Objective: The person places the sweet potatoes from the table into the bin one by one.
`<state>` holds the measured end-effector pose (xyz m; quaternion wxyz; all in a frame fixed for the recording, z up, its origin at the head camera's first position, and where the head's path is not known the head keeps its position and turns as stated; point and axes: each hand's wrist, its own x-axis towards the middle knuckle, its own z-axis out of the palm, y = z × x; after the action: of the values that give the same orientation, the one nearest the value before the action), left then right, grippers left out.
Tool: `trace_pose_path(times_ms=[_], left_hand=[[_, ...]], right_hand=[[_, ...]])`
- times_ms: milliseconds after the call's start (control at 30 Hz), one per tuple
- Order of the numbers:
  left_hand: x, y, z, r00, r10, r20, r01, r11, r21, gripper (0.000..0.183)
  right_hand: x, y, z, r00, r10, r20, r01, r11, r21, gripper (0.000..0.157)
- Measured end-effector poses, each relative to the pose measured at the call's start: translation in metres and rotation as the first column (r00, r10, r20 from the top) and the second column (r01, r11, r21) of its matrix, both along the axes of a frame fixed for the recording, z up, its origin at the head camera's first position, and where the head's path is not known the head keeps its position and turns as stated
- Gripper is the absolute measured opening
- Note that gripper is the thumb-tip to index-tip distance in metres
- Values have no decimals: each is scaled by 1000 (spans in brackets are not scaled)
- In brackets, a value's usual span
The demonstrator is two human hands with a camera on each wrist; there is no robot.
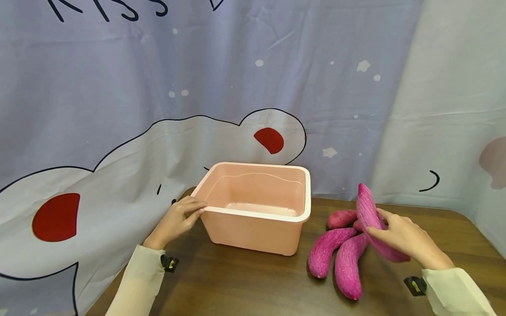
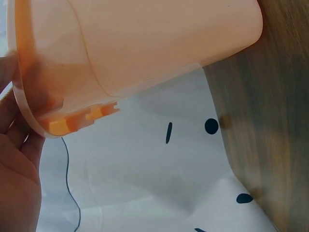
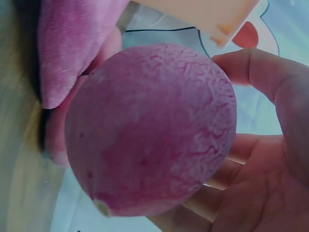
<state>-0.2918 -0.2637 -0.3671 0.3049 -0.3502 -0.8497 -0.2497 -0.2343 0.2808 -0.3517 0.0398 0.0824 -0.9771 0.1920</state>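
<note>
LH (image 1: pixel 178 223) pinches tub (image 1: pixel 254 231), RH (image 1: pixel 411 240) grips veg (image 1: pixel 370 216).

The light is soft, wrist views dimmer.

We see a printed cloth (image 1: pixel 221 66) hanging across the back, lavender through the middle and whitish at the right, with pale stars (image 1: pixel 363 66) and red patches (image 1: pixel 56 217). Black lettering (image 1: pixel 101 10) tops it at upper left. Below, we see a brown wood-grain desk (image 1: pixel 245 285), its rounded corner at right.
</note>
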Motion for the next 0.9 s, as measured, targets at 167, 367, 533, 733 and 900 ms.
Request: trace_pose_path(times_ms=[167, 367, 533, 733, 900], left_hand=[[-1, 0, 1, 1000, -7, -7, 6, 1000, -12, 23], [1, 2, 4, 1000, -19, -16, 19, 1000, -20, 22], [2, 2, 6, 1000, -16, -2, 16, 1000, -24, 22], [1, 1, 5, 999, -7, 35, 8, 1000, -30, 18], [1, 1, 5, 999, -7, 46, 8, 1000, -28, 17]], right_hand=[[-3, -9, 9, 1000, 10, -15, -10, 1000, 3, 76], [-8, -15, 18, 999, 42, -25, -42, 999, -4, 72], [-15, -18, 28, 994, 94, -52, -94, 996, 11, 69], [-25, -27, 41, 988, 141, -65, -141, 990, 11, 68], [-34, -39, 52, 983, 172, -68, -171, 985, 12, 68]])
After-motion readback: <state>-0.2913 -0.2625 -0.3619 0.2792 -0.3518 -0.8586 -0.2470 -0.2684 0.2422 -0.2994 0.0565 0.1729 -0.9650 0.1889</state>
